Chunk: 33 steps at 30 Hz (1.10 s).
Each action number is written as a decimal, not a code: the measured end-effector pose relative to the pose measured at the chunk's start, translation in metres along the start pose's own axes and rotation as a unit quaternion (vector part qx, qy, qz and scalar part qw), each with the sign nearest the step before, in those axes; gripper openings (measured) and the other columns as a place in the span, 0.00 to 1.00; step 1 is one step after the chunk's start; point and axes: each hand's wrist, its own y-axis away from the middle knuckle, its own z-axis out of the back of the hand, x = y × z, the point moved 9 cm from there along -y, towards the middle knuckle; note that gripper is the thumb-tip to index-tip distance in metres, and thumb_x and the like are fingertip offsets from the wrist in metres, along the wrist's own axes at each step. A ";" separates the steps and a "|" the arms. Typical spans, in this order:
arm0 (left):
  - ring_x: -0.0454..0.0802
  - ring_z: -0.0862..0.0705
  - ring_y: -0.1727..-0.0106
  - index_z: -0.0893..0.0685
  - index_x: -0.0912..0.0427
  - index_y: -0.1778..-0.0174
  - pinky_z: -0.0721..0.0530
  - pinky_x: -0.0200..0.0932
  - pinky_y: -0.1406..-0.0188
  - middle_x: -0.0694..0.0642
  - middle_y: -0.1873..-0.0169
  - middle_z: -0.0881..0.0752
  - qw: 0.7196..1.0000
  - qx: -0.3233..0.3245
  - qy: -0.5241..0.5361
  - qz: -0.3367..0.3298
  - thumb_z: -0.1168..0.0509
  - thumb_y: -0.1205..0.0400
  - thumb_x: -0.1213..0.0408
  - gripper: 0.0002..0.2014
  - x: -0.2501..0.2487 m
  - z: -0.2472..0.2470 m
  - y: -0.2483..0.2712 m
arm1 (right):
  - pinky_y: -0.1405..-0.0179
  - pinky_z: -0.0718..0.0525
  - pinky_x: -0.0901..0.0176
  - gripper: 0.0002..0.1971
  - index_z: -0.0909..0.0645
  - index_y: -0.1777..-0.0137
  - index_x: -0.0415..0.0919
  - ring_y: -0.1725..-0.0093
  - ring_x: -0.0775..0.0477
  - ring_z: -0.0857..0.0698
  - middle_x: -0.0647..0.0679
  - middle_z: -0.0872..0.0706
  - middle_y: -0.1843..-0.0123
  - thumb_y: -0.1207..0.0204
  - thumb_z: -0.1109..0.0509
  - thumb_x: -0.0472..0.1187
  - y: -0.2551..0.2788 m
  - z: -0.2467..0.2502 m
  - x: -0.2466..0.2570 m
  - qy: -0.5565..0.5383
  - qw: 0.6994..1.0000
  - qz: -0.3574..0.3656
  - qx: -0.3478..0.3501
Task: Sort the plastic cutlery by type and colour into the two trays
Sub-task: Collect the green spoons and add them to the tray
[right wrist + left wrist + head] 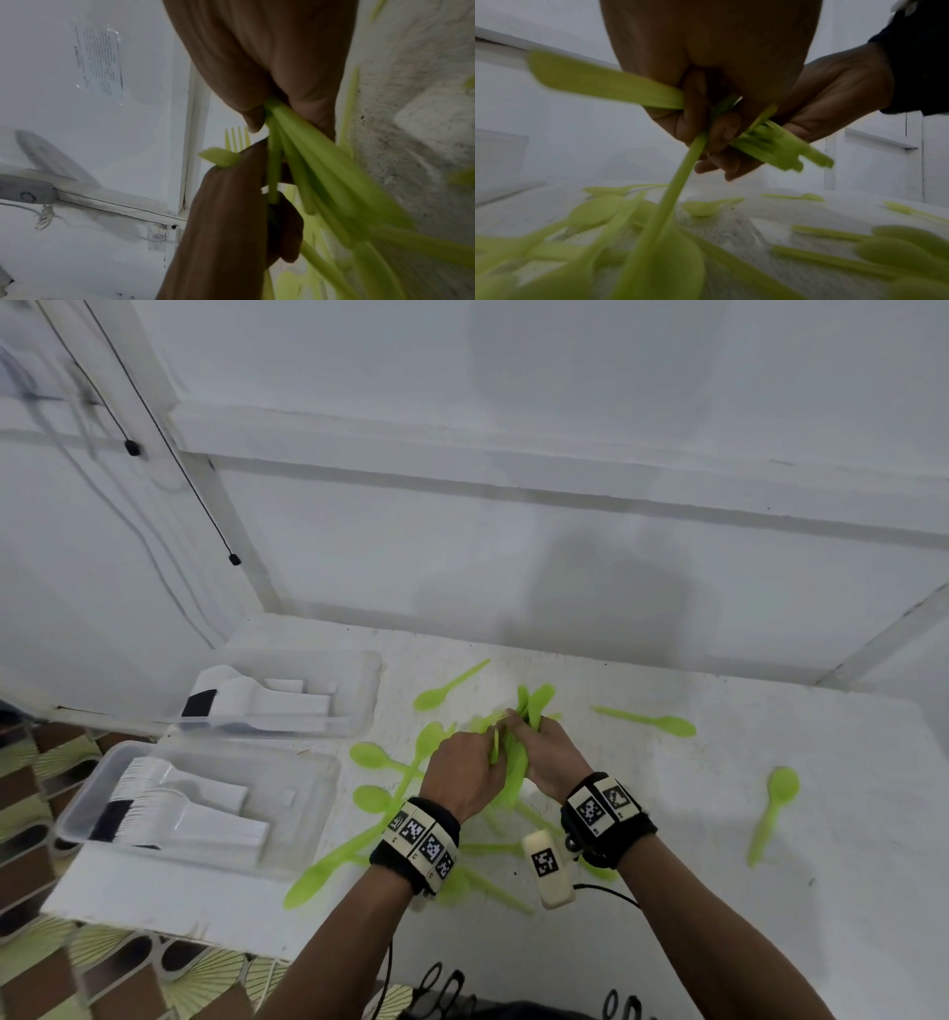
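White table — scuffed, green spoons scattered; white walls.

Loose spoons on the counter: translucent lime green. The bundle of cutlery between the left hand and the right hand: the same lime green throughout. Counter: white, with small dark specks. The two trays: clear, colourless plastic. Cutlery stacked in the trays: white, each stack with a black band at its near-left end. Wristbands: black fabric, carrying cream blocks printed with black-and-white square code markers. Wall: white, with pale grey strips. Floor: brown and pale green tiles, with a fan-shaped line pattern and dark oval shapes. Cables on the wall: black.
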 end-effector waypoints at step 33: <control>0.40 0.30 0.71 0.16 0.54 0.58 0.29 0.40 0.69 0.38 0.76 0.25 0.843 -0.110 0.493 0.185 0.35 0.11 0.62 0.10 0.044 0.006 -0.001 | 0.59 0.13 0.56 0.15 0.14 0.48 0.37 0.60 0.48 0.17 0.46 0.19 0.61 0.13 0.32 0.50 0.026 -0.013 0.006 0.097 0.992 0.055 0.055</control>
